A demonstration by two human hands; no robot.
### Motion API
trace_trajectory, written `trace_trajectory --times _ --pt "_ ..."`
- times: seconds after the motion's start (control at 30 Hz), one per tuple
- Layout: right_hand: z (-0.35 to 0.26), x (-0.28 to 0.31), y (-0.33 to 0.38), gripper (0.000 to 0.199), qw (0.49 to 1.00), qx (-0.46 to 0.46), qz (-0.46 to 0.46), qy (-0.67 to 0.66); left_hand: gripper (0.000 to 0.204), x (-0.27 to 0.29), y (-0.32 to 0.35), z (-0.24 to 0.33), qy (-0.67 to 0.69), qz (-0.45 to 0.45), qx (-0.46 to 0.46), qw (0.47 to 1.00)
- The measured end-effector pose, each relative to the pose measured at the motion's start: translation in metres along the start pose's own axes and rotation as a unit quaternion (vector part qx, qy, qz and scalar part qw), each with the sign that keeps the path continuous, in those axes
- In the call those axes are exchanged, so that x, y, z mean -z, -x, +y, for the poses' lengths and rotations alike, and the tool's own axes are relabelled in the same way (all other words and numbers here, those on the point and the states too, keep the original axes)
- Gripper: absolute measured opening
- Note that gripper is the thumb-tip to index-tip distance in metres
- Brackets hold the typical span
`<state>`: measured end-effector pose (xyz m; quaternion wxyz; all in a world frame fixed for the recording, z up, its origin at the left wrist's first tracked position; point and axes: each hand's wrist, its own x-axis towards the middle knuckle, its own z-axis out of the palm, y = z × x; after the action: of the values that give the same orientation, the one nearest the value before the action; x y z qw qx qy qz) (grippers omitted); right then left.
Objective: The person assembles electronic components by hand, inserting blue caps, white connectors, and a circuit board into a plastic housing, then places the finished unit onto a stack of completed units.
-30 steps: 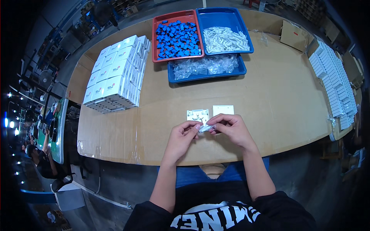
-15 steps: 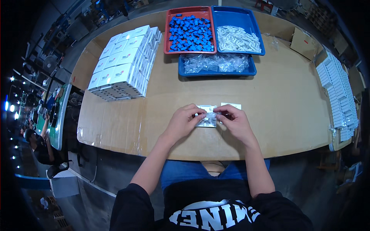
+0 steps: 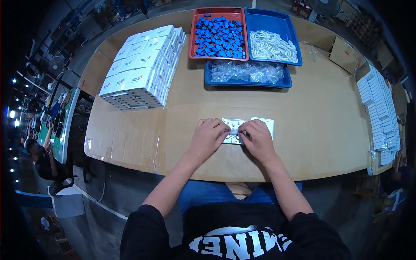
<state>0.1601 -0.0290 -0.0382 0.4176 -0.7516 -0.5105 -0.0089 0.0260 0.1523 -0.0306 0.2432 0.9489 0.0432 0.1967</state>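
Note:
On the cardboard-covered table in front of me lies an open white plastic housing [image 3: 234, 123] with molded details inside. My left hand [image 3: 208, 137] pinches one end of a small, pale, see-through piece [image 3: 234, 131], perhaps plastic film; its exact kind cannot be made out. The other end is pinched by my right hand [image 3: 259, 139]. Both sets of fingertips meet low over the middle of the housing and partly cover it. Beside it, behind my right fingers, lies a flat white cover plate [image 3: 267, 123].
Stacked white boxes [image 3: 132, 71] stand at the left. At the back are a red tray [image 3: 190, 47] of small blue parts, a blue tray [image 3: 268, 17] of white pieces, and another blue tray [image 3: 208, 78] of clear plastic bags. White stacked pieces [image 3: 379, 108] line the right edge.
My right hand has shifted slightly left and lower, baring more of the cover plate. Both hands still pinch the pale piece over the housing. The whole view has shifted slightly.

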Motion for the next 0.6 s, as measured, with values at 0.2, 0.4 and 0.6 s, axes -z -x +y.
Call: trace_trajectory --times 0.2,0.4,0.6 --pt "-0.007 0.001 0.003 0.011 0.999 -0.003 -0.015 0.040 0.017 0.000 0.005 -0.006 0.029 -0.006 -0.050 0.998" --pt "-0.009 0.014 0.003 0.008 0.994 0.017 -0.075 0.076 0.025 0.003 0.013 -0.006 0.046 -0.028 -0.097 0.994" --pt "-0.011 0.021 0.001 0.009 0.985 0.034 -0.127 0.113 0.031 -0.001 0.016 -0.005 0.037 -0.053 -0.092 0.994"
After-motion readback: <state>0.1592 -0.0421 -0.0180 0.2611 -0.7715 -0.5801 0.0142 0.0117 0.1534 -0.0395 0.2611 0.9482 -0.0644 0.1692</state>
